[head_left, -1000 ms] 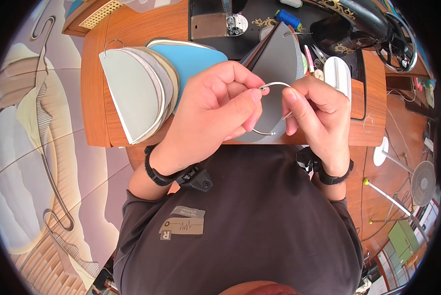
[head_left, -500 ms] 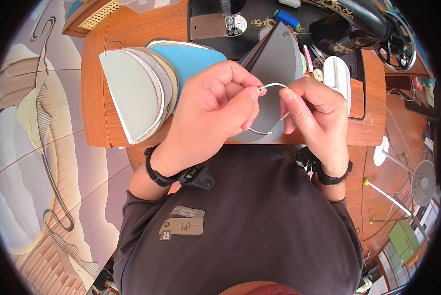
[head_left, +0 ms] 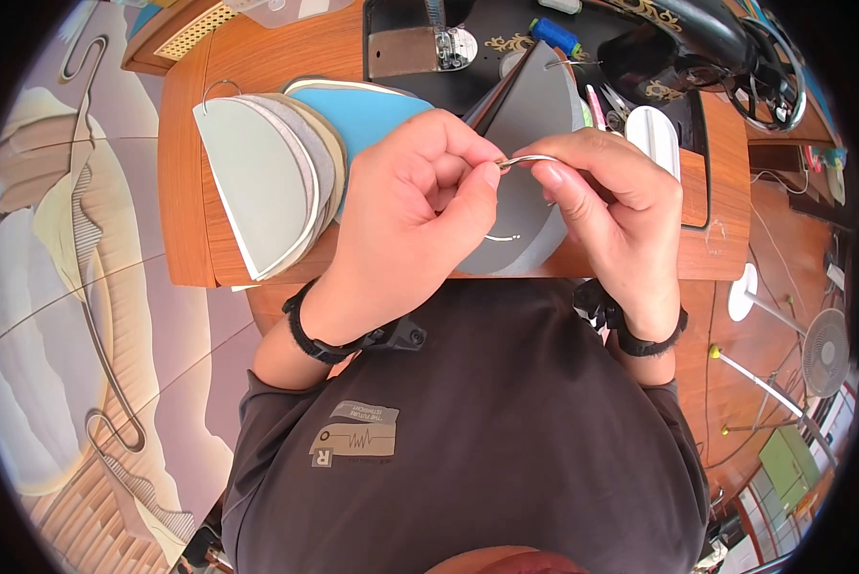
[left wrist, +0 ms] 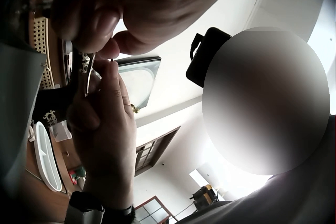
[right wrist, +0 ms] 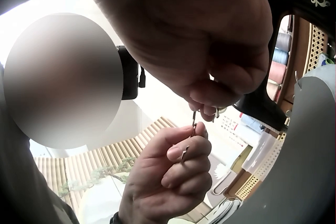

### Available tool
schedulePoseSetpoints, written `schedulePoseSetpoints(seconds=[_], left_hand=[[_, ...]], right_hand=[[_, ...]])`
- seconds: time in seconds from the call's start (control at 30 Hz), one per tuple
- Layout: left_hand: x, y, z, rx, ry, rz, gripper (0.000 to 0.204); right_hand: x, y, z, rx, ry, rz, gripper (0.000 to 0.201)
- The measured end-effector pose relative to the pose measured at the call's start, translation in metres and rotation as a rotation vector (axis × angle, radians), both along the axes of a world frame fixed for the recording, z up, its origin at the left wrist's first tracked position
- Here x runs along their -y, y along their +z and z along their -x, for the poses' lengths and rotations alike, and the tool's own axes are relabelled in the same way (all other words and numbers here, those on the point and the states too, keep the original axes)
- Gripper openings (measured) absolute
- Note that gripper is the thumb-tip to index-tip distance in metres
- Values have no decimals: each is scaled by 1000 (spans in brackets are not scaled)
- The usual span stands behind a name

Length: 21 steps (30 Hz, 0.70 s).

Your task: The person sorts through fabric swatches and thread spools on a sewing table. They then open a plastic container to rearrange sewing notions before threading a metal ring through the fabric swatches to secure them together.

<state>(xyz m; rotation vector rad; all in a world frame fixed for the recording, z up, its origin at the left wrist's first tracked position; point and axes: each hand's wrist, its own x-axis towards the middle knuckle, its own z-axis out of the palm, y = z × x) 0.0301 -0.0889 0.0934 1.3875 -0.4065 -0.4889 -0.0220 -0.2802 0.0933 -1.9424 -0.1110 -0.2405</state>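
Between both hands is a thin metal binder ring (head_left: 528,159), hinged and open, seen nearly edge-on in the head view. My left hand (head_left: 415,196) pinches it near the hinge between thumb and forefinger. The right hand (head_left: 625,196) pinches the curved half on the other side, thumb below and forefinger above. One free tip of the ring pokes out below the left fingers. In the right wrist view the ring (right wrist: 195,119) spans the narrow gap between the two hands. Under the hands lies a stack of dark grey rounded sheets (head_left: 520,124), with a wire ring at its top corner.
Left on the wooden table (head_left: 188,191) lies a ringed stack of pale half-round sheets (head_left: 257,182), beside blue sheets (head_left: 381,115). A black sewing machine (head_left: 688,48), blue thread spool (head_left: 556,36) and white tray (head_left: 652,142) are at the back and right.
The ring has turned from a visible open curve to nearly edge-on, its free tip shifting up and left. The right fingers have tipped over slightly; both hands keep their pinch.
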Motion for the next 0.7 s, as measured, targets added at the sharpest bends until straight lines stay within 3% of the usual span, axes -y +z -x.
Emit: schedulePoseSetpoints(seconds=[0.27, 0.4, 0.5, 0.7], left_hand=[[-2, 0, -1, 43, -44, -27, 6], [-2, -6, -2, 37, -61, -15, 7], [-4, 2, -6, -151, -83, 50, 1], [-4, 0, -6, -139, -77, 42, 2]], right_hand=[[-8, 6, 3, -39, -44, -20, 11], [-12, -4, -1, 88, -54, -55, 12], [-14, -4, 0, 59, -60, -79, 11], [-15, -1, 2, 4, -83, -71, 10]])
